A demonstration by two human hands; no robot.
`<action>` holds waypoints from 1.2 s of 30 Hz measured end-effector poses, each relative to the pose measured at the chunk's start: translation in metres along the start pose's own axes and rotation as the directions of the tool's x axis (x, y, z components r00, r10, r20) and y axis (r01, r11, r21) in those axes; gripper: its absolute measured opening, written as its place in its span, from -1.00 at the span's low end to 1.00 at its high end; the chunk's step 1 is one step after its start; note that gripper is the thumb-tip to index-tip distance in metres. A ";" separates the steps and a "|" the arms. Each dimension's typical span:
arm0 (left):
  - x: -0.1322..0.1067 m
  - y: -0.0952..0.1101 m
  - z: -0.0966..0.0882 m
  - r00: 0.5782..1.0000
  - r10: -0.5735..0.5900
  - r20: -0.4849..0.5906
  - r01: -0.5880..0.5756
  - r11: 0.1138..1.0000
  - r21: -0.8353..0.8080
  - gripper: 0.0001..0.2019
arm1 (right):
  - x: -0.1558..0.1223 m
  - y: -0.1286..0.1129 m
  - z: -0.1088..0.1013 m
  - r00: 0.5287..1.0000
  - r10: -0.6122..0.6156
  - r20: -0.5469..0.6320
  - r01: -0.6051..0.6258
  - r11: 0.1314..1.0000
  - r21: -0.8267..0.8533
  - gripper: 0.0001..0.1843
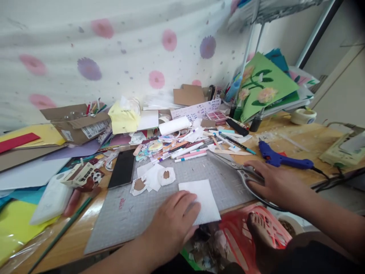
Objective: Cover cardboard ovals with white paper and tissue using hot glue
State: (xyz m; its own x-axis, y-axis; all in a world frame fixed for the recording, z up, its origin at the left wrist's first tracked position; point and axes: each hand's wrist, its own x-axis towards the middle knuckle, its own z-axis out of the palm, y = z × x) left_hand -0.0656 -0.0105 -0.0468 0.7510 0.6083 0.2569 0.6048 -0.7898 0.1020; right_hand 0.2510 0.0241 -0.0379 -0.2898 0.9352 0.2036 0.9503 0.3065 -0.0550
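My left hand [173, 219] lies on the near edge of a grey cutting mat [125, 213], its fingers curled over the left side of a white square of paper [203, 199]. My right hand [273, 182] rests palm down on the handles of a large pair of silver scissors [234, 167] at the mat's right edge, fingers bent over them. The scissor blades point up and left towards a heap of pens.
White paper scraps [152, 179], a black phone [122, 169] and several pens and markers [188, 150] lie on the mat's far side. A blue glue gun [282, 160] is right of the scissors. Coloured sheets, a cardboard box [76, 121] and green flower card [262, 85] crowd the desk. A red basket [242, 232] sits below.
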 end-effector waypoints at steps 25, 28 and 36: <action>0.051 -0.006 -0.065 0.893 -0.338 0.298 0.438 0.803 -0.404 -0.82 | 0.049 -0.077 -0.052 0.896 -0.236 0.376 -0.296 0.313 0.902 -0.81; 0.052 -0.008 -0.068 0.904 -0.324 0.280 0.414 0.827 -0.380 -0.84 | 0.053 -0.078 -0.049 0.893 -0.242 0.379 -0.285 0.347 0.893 -0.86; 0.045 -0.020 -0.063 0.990 -0.072 -0.124 0.042 0.972 -0.230 -0.64 | 0.054 -0.085 -0.042 0.852 -0.251 0.460 -0.458 0.069 0.886 -0.84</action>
State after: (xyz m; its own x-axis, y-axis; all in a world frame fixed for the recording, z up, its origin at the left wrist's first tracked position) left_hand -0.0605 0.0273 0.0232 0.6672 0.6488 0.3659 0.5582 -0.7608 0.3312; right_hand 0.1593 0.0415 0.0186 -0.5377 0.8013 -0.2622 0.0972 -0.2500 -0.9634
